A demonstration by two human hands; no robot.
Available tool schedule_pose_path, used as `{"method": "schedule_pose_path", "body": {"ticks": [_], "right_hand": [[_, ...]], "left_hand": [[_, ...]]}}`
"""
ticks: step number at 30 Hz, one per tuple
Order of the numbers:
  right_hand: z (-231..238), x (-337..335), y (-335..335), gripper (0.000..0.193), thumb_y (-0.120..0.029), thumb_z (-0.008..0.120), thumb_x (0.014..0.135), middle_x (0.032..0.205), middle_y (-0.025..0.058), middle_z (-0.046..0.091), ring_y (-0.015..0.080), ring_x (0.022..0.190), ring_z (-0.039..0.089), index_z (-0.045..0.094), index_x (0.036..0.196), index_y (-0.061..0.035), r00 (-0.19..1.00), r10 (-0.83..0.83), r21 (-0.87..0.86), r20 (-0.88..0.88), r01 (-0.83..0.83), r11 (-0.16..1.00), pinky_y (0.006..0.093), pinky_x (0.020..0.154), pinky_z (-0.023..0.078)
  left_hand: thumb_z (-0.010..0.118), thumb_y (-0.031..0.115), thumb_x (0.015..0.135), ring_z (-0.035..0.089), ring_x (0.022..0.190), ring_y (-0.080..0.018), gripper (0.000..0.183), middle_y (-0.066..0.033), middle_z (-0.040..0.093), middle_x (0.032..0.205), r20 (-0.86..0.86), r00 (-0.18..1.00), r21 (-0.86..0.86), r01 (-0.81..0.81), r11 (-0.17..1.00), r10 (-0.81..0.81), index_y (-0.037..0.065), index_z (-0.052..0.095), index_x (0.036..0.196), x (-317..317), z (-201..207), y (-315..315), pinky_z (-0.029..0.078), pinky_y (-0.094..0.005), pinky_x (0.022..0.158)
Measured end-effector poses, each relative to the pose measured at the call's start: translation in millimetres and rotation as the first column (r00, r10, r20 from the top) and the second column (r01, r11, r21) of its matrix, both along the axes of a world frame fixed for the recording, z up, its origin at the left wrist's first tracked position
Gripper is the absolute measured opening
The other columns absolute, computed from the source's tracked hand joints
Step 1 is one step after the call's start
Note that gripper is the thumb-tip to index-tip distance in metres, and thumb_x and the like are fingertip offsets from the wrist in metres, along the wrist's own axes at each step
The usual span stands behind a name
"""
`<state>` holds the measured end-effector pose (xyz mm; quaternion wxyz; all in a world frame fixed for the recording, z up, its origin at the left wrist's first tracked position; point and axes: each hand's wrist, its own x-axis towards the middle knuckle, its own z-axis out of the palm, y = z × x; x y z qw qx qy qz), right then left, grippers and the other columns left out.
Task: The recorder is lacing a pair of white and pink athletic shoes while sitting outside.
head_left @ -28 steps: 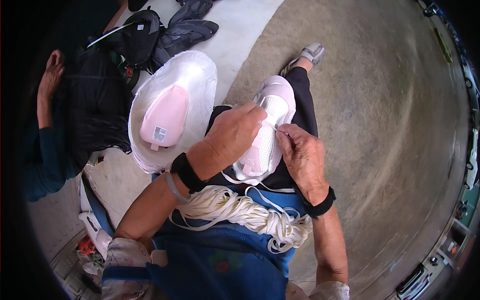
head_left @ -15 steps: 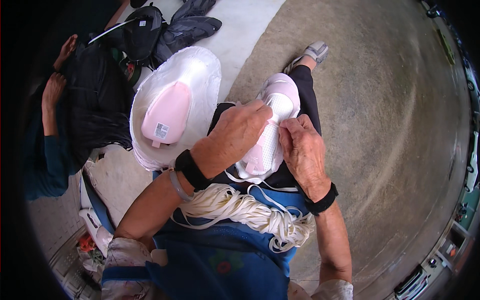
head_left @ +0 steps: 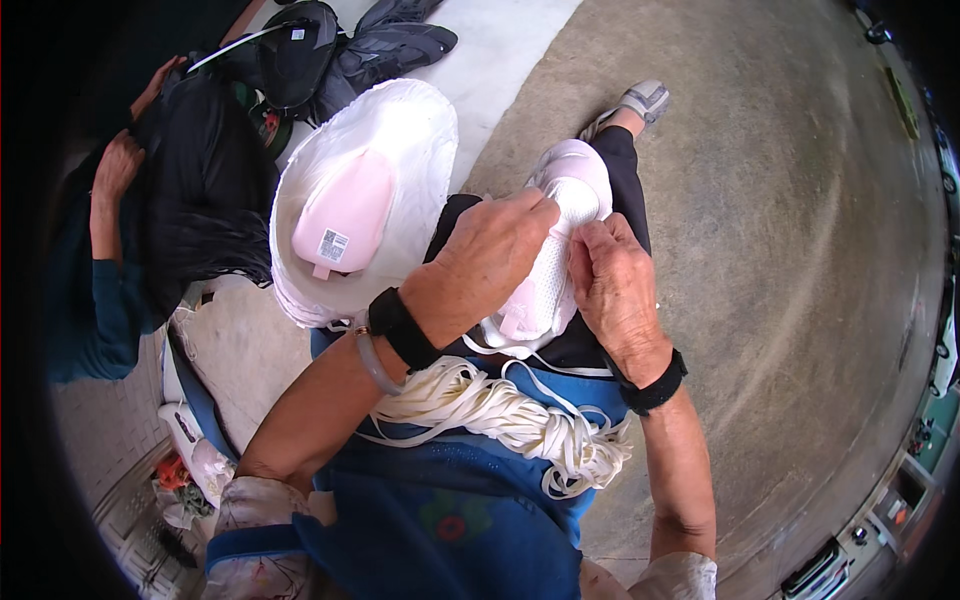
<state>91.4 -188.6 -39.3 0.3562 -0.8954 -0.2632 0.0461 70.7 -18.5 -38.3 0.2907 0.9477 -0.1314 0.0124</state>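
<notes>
A pink and white shoe upper (head_left: 548, 285) lies lengthwise over my lap, its toe pointing away from me. Above its lacing area my left hand (head_left: 490, 240) is closed in a pinch; whatever its fingertips hold is hidden. At the right edge of the same opening, my right hand (head_left: 615, 285) also pinches, with thumb and forefinger together on something too small to make out. Just below the upper, a bundle of white shoelaces (head_left: 500, 410) rests on my blue apron (head_left: 440, 500). One loose lace (head_left: 540, 358) trails from the bundle toward the shoe's heel end.
Left of my lap stands a white sack (head_left: 420, 130) holding another pink piece (head_left: 345, 215) with a label. Black shoe parts (head_left: 375, 65) lie beyond it. A co-worker's hand (head_left: 118, 165) holds dark material at far left. Concrete floor (head_left: 780, 250) spreads to the right.
My hands have drawn slightly apart over the lacing area; the right fingers have come a little off the left ones. The whole view has shifted slightly.
</notes>
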Motion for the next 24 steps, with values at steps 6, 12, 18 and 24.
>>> {"method": "schedule_pose_path", "body": {"ticks": [6,12,18,24], "right_hand": [[3,-2,0,0.011,0.003,0.063,0.075,0.085,0.018,0.055,0.0368,0.067,0.061,0.056,0.084,0.002,0.999,0.037,-0.038,0.025,-0.036,0.999,0.0432,0.059,0.05],[-1,3,-3,0.01,0.003,0.062,0.077,0.082,0.0182,0.054,0.0361,0.069,0.06,0.056,0.085,0.0006,0.999,0.033,0.098,-0.012,-0.031,0.995,0.0418,0.061,0.049],[-12,6,-7,0.01,0.003,0.061,0.078,0.081,0.0184,0.054,0.0373,0.071,0.06,0.058,0.087,0.0005,1.0,-0.005,0.171,-0.031,0.01,0.985,0.0422,0.064,0.049],[-10,0,-14,0.009,0.002,0.061,0.079,0.085,0.0185,0.055,0.0376,0.077,0.06,0.059,0.088,0.0013,0.999,0.005,0.229,-0.039,0.004,0.974,0.0428,0.068,0.049]], "left_hand": [[0.06,0.005,0.084,0.06,0.072,-0.0358,0.007,-0.0146,0.055,0.08,0.02,0.999,-0.001,-0.03,1.0,0.03,0.002,0.054,0.086,-3,-3,-1,0.049,-0.0434,0.061],[0.059,0.006,0.085,0.06,0.073,-0.0361,0.007,-0.0142,0.056,0.082,-0.008,0.999,0.005,-0.042,0.999,0.042,0.003,0.054,0.089,-3,-5,-1,0.049,-0.0432,0.061],[0.06,0.006,0.085,0.06,0.077,-0.0358,0.008,-0.0137,0.058,0.086,-0.047,0.997,-0.042,-0.066,0.997,0.064,0.004,0.055,0.091,-4,-1,-2,0.048,-0.0426,0.065],[0.06,0.007,0.086,0.059,0.077,-0.0357,0.007,-0.0134,0.059,0.087,-0.086,0.992,-0.07,-0.093,0.993,0.087,0.004,0.056,0.091,-1,6,-9,0.048,-0.041,0.067]]}}
